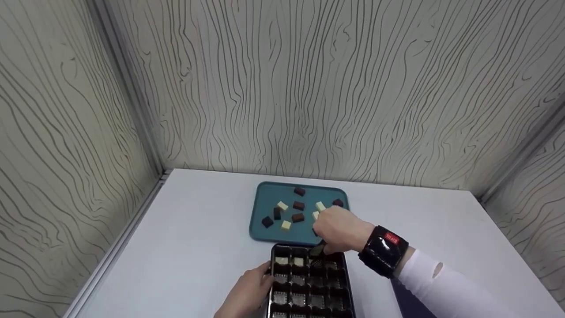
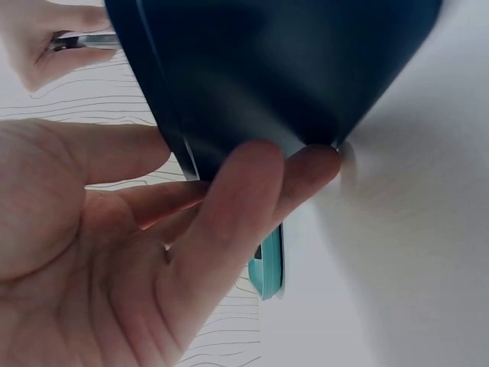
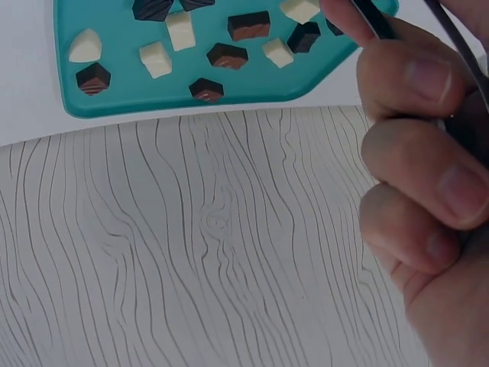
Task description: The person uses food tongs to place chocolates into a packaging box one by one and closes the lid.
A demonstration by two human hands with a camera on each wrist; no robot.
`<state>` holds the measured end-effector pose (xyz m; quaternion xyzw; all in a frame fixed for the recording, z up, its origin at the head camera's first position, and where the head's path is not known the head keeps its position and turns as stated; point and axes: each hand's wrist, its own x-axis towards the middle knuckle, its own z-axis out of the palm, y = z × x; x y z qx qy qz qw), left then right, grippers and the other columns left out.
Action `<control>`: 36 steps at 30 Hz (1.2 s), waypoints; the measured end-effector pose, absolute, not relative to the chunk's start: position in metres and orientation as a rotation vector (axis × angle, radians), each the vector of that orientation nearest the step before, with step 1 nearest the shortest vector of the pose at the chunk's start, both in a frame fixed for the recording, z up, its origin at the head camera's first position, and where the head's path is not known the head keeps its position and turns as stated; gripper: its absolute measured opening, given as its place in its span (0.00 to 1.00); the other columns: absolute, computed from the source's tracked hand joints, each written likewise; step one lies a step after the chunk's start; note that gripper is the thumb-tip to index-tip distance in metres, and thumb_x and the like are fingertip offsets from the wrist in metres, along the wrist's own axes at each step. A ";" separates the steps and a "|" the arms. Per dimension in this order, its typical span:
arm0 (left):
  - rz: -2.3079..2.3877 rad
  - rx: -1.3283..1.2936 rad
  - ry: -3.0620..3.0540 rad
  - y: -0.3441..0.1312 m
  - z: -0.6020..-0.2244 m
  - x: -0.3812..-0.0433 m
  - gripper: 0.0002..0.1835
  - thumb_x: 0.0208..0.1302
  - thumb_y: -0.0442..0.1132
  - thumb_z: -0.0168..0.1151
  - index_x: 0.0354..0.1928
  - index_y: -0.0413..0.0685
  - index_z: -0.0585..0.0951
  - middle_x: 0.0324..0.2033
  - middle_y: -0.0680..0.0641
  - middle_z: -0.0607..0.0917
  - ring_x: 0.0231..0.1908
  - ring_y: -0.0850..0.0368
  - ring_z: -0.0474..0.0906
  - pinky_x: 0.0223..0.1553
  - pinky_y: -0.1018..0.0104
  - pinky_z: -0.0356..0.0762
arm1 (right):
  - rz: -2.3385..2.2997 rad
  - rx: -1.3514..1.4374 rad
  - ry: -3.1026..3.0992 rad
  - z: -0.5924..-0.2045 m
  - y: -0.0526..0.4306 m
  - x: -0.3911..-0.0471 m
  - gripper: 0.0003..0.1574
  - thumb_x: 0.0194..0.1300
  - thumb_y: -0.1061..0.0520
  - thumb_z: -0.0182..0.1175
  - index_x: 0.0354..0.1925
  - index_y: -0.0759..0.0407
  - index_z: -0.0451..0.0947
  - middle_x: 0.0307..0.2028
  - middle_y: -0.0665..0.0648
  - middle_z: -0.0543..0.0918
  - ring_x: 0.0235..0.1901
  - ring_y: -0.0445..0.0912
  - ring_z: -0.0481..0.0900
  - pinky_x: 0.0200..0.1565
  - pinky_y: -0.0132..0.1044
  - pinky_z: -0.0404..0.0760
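My left hand (image 1: pixel 249 289) grips the left side of a black compartmented chocolate box (image 1: pixel 289 248); in the left wrist view, fingers (image 2: pixel 248 199) lie against the box's dark outer wall (image 2: pixel 252 84). Pale chocolates (image 1: pixel 281 261) sit in its far row, and the nearer compartments in view hold none. My right hand (image 1: pixel 340 227) holds dark tongs (image 1: pixel 317 251), tips down in the far row, right of the pale pieces. Fingers (image 3: pixel 412 153) curl round the tongs (image 3: pixel 374 19) in the right wrist view. Whether the tips pinch a chocolate is hidden.
Just beyond the box lies a teal tray (image 1: pixel 260 198) with several dark, brown (image 1: pixel 299 206) and white chocolates (image 1: pixel 286 225) scattered on it. All stands on a white table (image 1: pixel 185 247) against a wood-grain patterned wall (image 1: pixel 282 88). A dark blue thing (image 1: pixel 408 300) shows under the right forearm.
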<state>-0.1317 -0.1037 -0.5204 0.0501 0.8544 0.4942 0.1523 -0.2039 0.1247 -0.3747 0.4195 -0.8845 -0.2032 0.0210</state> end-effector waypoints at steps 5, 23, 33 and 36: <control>1.409 0.158 2.459 -0.104 -0.520 -0.132 0.25 0.78 0.38 0.55 0.69 0.29 0.74 0.60 0.30 0.86 0.65 0.30 0.80 0.66 0.29 0.75 | -0.385 1.348 -2.763 -0.361 0.145 -0.203 0.41 0.51 0.50 0.79 0.14 0.46 0.52 0.16 0.41 0.47 0.19 0.37 0.47 0.23 0.29 0.48; 1.399 0.182 2.463 -0.106 -0.521 -0.132 0.25 0.77 0.38 0.54 0.70 0.29 0.74 0.60 0.31 0.86 0.65 0.30 0.80 0.66 0.29 0.75 | -0.002 0.730 -2.667 -0.398 0.223 -0.210 0.11 0.62 0.51 0.76 0.32 0.57 0.86 0.23 0.51 0.85 0.24 0.45 0.80 0.24 0.41 0.80; 1.371 0.187 2.484 -0.107 -0.523 -0.132 0.25 0.77 0.38 0.54 0.70 0.30 0.74 0.58 0.32 0.87 0.61 0.34 0.84 0.61 0.33 0.80 | 0.059 0.492 -2.904 -0.424 0.250 -0.233 0.18 0.66 0.51 0.71 0.23 0.59 0.80 0.18 0.51 0.77 0.20 0.43 0.69 0.22 0.39 0.71; 1.358 0.195 2.487 -0.106 -0.523 -0.132 0.25 0.77 0.38 0.54 0.70 0.31 0.74 0.56 0.33 0.88 0.56 0.39 0.86 0.55 0.39 0.84 | 0.083 0.467 -2.926 -0.432 0.253 -0.239 0.19 0.66 0.52 0.70 0.22 0.59 0.80 0.18 0.51 0.76 0.20 0.43 0.69 0.22 0.39 0.71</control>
